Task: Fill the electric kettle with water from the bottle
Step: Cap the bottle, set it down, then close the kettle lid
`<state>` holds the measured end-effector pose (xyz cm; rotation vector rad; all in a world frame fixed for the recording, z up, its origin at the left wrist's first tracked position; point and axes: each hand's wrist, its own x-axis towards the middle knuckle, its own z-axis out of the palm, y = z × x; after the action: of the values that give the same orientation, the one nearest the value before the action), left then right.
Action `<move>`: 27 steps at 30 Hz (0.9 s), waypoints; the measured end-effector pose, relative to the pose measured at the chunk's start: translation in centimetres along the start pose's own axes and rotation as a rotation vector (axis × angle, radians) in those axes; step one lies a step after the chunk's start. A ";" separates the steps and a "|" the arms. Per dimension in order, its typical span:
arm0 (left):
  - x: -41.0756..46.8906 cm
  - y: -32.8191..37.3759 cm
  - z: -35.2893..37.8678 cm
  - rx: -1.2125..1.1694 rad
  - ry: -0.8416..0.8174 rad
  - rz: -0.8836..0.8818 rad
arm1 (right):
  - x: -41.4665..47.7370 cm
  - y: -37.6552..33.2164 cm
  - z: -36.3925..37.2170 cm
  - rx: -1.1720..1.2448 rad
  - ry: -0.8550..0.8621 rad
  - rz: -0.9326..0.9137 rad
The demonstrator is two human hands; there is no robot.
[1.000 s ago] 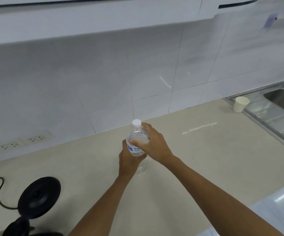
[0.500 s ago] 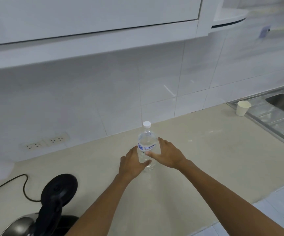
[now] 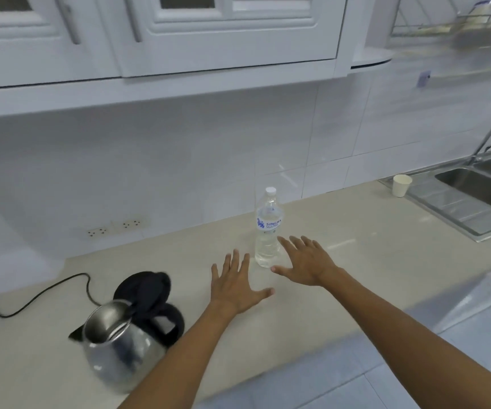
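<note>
A clear plastic water bottle (image 3: 268, 231) with a white cap and a blue label stands upright on the beige counter (image 3: 356, 246), cap on. My left hand (image 3: 235, 286) hovers flat in front of it and to its left, fingers spread, holding nothing. My right hand (image 3: 306, 261) is spread just right of the bottle's base, apart from it. The steel electric kettle (image 3: 120, 343) stands at the near left with its black lid (image 3: 142, 287) flipped open, the inside partly visible.
A black power cord (image 3: 46, 290) runs left from the kettle toward the wall sockets (image 3: 114, 227). A white paper cup (image 3: 401, 185) stands by the steel sink (image 3: 474, 187) at the right. White cabinets (image 3: 209, 39) hang overhead.
Both hands have let go of the bottle and drawn back, opening flat. The bottle stays standing. My view has tilted up and back, bringing the kettle into sight.
</note>
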<state>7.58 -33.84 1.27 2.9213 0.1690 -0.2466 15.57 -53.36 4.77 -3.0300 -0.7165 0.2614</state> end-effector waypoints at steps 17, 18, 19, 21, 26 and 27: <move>-22.8 -13.7 1.0 -0.013 0.050 -0.124 | -10.1 -17.3 -0.4 -0.075 0.025 -0.171; -23.3 -14.7 0.8 -0.010 0.067 -0.135 | -9.9 -18.1 -0.4 -0.069 0.028 -0.181; -23.8 -15.6 0.6 -0.006 0.087 -0.147 | -9.7 -19.0 -0.5 -0.063 0.031 -0.191; -24.5 -17.4 0.1 -0.005 0.130 -0.178 | -9.2 -20.6 -0.6 -0.054 0.044 -0.217; -24.3 -21.3 -0.9 0.014 0.160 -0.260 | -7.6 -24.3 -1.1 -0.038 0.085 -0.299; -24.0 -22.1 -1.1 0.007 0.170 -0.280 | -7.2 -25.0 -1.2 -0.036 0.093 -0.311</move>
<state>-18.61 -14.44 2.36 2.9169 0.6064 -0.0399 -1.71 -34.17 8.46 -2.8800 -1.1750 0.1004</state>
